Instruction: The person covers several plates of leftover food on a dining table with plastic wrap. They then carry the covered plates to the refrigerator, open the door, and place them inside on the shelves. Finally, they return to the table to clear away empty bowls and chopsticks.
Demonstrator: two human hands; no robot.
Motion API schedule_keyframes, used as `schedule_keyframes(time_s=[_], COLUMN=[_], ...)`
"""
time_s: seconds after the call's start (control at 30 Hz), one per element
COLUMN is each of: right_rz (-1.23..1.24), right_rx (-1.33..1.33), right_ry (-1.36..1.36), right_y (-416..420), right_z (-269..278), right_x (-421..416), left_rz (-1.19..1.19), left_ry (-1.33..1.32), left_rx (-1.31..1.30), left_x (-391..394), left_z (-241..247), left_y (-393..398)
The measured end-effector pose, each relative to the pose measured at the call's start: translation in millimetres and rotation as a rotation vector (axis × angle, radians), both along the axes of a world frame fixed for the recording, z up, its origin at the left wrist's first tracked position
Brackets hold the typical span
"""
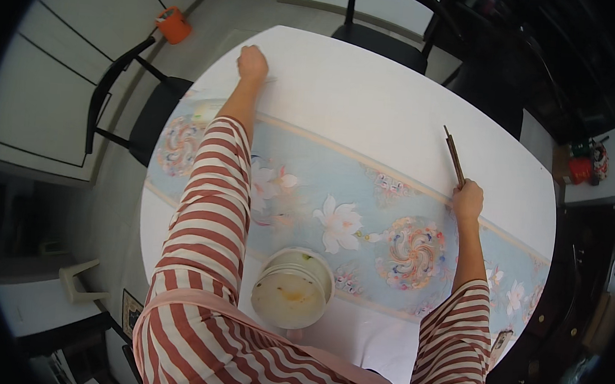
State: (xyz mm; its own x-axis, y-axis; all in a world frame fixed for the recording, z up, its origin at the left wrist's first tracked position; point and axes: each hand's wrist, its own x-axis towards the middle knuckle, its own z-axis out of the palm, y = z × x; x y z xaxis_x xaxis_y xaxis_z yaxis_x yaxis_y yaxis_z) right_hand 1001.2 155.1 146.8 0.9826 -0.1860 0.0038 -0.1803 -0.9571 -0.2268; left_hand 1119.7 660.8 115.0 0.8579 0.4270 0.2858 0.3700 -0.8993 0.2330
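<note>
My left hand [253, 64] is closed at the far left edge of the round white table [358, 98]; whether it grips anything is hidden by the fingers. My right hand [468, 200] is shut on a few dark chopsticks [454, 156], which point away from me over the white part of the tabletop. Near the table's front edge, below and between my arms, stand stacked pale bowls [292, 293] with yellowish stains or food remains inside. A blue floral table runner [307, 192] crosses the table beneath both arms.
A black chair [157, 110] stands at the left, and another black chair [384, 41] behind the table. An orange bin [174, 25] is on the floor at the upper left. A small rectangular object [501, 341] lies at the table's right front edge, near my right sleeve.
</note>
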Motion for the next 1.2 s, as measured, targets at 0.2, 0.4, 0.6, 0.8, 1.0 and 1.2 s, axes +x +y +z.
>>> schedule_keyframes(time_s=[0.2,0.4,0.6,0.8,1.0,1.2], right_rz=[0.037,0.065,0.084,0.140,0.148,0.225], right_rx=[-0.037,-0.112,-0.119,-0.145,-0.131,-0.020], right_ry=[0.047,0.026,0.004,-0.001,0.045,-0.003], right_y=[-5,0,7,14,14,19], right_z=[-7,-8,1,-1,-3,0], right_x=[13,10,1,-22,-52,-69], left_rz=[-0.073,-0.416,-0.774,-0.640,-0.607,-0.526], left_ry=[0.178,-0.104,-0.046,0.114,-0.046,-0.021], left_rx=[0.307,0.001,-0.182,0.017,-0.120,-0.419], left_x=[-16,-92,-169,-166,-212,-303], left_z=[-35,-40,-41,-6,-33,-14], left_y=[-51,-127,-149,-131,-112,-94])
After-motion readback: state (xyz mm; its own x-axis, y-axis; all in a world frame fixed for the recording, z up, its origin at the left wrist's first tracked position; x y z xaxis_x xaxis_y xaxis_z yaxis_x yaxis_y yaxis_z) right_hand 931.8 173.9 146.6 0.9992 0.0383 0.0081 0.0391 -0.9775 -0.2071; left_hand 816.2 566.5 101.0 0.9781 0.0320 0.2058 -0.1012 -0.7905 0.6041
